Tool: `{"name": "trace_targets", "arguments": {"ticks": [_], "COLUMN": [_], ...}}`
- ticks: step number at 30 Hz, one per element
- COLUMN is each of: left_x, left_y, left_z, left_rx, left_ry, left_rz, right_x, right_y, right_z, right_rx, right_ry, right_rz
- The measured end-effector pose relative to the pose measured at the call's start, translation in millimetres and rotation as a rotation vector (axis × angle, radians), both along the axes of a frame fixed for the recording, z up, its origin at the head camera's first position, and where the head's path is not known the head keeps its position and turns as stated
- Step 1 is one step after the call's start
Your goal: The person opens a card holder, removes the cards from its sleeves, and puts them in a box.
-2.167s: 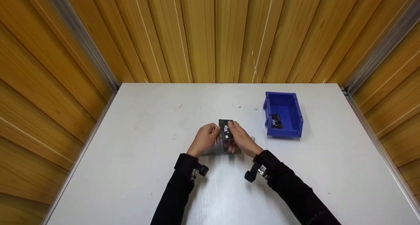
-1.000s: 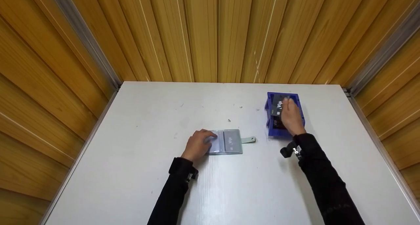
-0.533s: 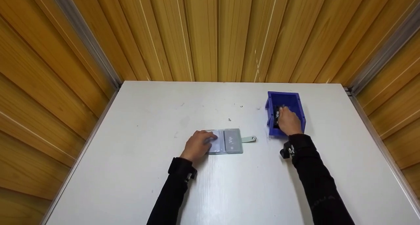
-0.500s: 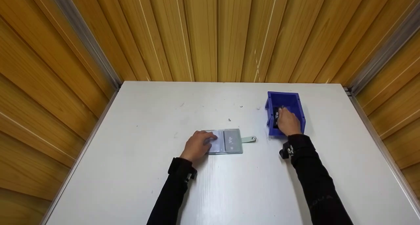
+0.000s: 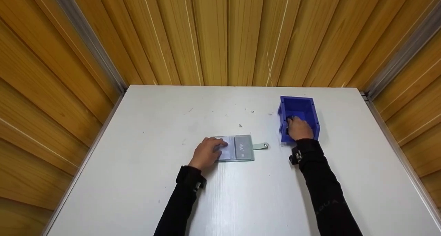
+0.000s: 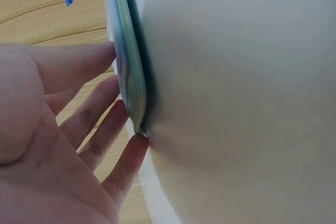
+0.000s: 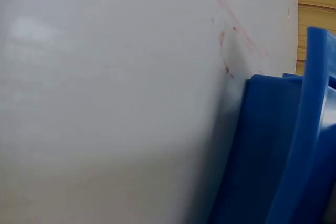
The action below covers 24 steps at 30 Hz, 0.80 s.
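My left hand (image 5: 206, 152) rests on an open pale-green card holder (image 5: 245, 158) lying flat on the white table, its fingers spread over the clear sleeve. In the left wrist view, the fingertips meet the edge of the holder (image 6: 137, 85). A grey-looking card lettered "Vip" (image 5: 240, 147) shows in the holder's right side. My right hand (image 5: 300, 129) reaches down inside a blue bin (image 5: 282, 134), fingers curled at a black card (image 5: 291, 118). Most of that card is hidden by the hand. In the right wrist view only the bin's outer wall (image 7: 262, 145) shows, without the hand.
A strap with a snap (image 5: 261, 146) sticks out from the holder's right edge toward the bin. Small dark specks mark the table (image 5: 165, 119). Wood-patterned panels (image 5: 213, 39) rise behind the table and along both sides.
My right hand went from the holder to the bin, carrying a black "Vip" card, then lower into the bin, where it now covers the card. My left hand settled on the holder and stayed there.
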State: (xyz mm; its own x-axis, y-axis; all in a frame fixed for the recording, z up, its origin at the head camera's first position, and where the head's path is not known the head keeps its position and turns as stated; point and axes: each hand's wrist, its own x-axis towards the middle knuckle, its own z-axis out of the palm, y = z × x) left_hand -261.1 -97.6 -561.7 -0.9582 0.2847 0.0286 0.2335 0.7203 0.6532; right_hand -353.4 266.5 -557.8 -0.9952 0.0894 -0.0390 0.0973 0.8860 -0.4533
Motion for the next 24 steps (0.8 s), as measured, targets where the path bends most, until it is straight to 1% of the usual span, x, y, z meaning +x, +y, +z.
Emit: {"name": "trace_targets", "arguments": {"ticks": [4,8,11,14,18,24], "left_x": [-0.2,-0.8,-0.4,0.4,1.0,-1.0], "left_y": [-1.3,-1.4,-1.1,-1.1,-1.8,-2.2], "left_z": [0.4,0.2,0.8,1.3,1.2,0.2], "left_rx": [0.002,0.004,0.011,0.008,-0.001,0.0], "left_ry": [0.001,-0.005,-0.014,-0.001,0.013,0.006], "left_rz": [-0.003,0.0,0.005,-0.003,-0.015,-0.013], "right_x": [0.5,0.9,1.1,1.4,1.3,1.7], "right_y": [-4,-7,-8,-9,-11,-12], "right_z": [-0.5,2.8,4.5,4.9,5.2,6.4], "right_rx": [-0.028,-0.072,-0.075,-0.066,-0.07,-0.083], "right_ry": [0.002,0.025,0.043,0.055,0.055,0.055], "right_rz": [-0.069,-0.109,-0.12,-0.133,-0.158,-0.169]}}
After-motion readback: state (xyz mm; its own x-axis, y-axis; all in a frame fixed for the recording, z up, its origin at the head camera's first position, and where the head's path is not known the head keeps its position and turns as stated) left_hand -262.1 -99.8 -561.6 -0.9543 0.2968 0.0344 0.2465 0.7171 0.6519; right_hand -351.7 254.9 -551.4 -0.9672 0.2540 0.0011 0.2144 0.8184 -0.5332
